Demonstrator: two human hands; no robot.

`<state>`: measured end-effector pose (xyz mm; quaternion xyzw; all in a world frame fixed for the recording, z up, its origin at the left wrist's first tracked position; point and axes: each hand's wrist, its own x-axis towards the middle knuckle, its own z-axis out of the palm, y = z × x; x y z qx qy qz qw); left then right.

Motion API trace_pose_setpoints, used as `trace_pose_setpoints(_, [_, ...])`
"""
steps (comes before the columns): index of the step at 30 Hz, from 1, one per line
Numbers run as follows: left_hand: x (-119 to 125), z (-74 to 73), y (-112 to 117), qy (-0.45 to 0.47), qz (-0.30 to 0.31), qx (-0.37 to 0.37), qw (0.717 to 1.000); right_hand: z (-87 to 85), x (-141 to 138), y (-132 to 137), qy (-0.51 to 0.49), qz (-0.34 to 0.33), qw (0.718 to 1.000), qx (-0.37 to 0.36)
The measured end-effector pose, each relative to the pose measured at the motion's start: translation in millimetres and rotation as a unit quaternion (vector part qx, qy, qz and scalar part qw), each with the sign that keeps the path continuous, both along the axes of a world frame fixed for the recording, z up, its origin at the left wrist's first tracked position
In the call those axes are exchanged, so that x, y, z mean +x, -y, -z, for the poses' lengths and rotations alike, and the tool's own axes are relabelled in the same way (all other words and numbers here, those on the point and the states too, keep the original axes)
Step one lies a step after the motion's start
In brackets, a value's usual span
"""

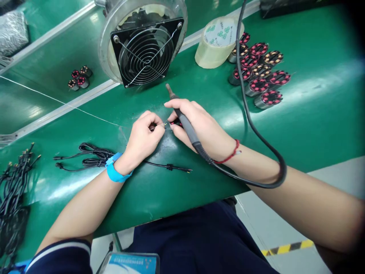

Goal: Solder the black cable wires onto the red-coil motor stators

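Observation:
My left hand [146,133] is closed in a pinch, with thin wire ends [164,124] of a black cable showing at its fingertips. My right hand [199,127] grips a soldering iron [186,125], whose tip points up and away toward the fan. The thumb and fingers of that hand also hold a small red and black wound coil part [176,122], mostly hidden. Both hands' fingertips are close together above the green table. Two coiled black cables [95,154] lie beside my left wrist. One stripped cable end [182,168] rests below my hands.
A fan with a wire guard [146,55] stands behind my hands. A tape roll [215,43] and several wound motor cores [268,97] sit at the back right; more cores [82,82] are at left. Black cables [17,182] are bunched far left. The iron's cord [248,110] loops over my right forearm.

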<state>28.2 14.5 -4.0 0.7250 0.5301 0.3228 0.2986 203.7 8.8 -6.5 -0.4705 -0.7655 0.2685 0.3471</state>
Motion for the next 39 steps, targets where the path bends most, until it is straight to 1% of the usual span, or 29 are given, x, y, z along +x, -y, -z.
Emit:
trace_pose_setpoints(3, [0, 0.0, 0, 0.007, 0.000, -0.004, 1.000, 10.0, -6, -3, 0.007, 0.003, 0.999, 0.035])
trace_pose_setpoints(6, [-1, -0.9, 0, 0.016, 0.000, -0.017, 1.000, 15.3, -7, -5, 0.007, 0.014, 0.998, 0.066])
trace_pose_setpoints(11, [-3, -2.4, -2, 0.042, 0.005, -0.042, 0.998, 19.1, -5, -4, -0.003, 0.038, 0.993, 0.111])
trace_pose_setpoints(15, [-4, -1.8, -2, 0.051, 0.011, -0.041, 0.998, 19.5, -6, 2, -0.009, 0.034, 0.991, 0.133])
trace_pose_setpoints(18, [-3, -1.2, -1, 0.075, 0.003, -0.057, 0.996, 19.0, -9, 3, -0.008, 0.034, 0.992, 0.122])
trace_pose_setpoints(21, [-2, -2.0, 0, 0.092, -0.012, -0.068, 0.993, 18.3, -10, 3, -0.025, 0.037, 0.996, 0.083])
trace_pose_setpoints(23, [-3, -3.8, 2, 0.086, 0.002, -0.040, 0.995, 17.9, -9, 3, -0.054, 0.034, 0.996, 0.058])
trace_pose_setpoints(26, [-6, -6.4, 5, 0.058, 0.050, 0.019, 0.997, 17.1, -8, 2, -0.106, 0.023, 0.993, 0.035])
trace_pose_setpoints(28, [-6, -6.9, 6, 0.038, 0.065, 0.037, 0.996, 16.6, -7, 2, -0.129, 0.016, 0.991, 0.024])
trace_pose_setpoints(29, [-7, -6.7, 6, 0.034, 0.062, 0.036, 0.997, 16.6, -7, 1, -0.135, 0.012, 0.991, 0.019])
trace_pose_setpoints(32, [-6, -4.8, 7, 0.056, 0.034, 0.012, 0.998, 17.1, -7, 0, -0.141, 0.013, 0.990, 0.012])
trace_pose_setpoints(35, [-7, -4.1, 7, 0.066, 0.022, -0.002, 0.998, 18.0, -7, 1, -0.147, 0.020, 0.989, 0.015])
trace_pose_setpoints(39, [-8, -7.6, 7, 0.039, 0.048, 0.051, 0.997, 18.5, -7, 1, -0.152, 0.016, 0.988, 0.023])
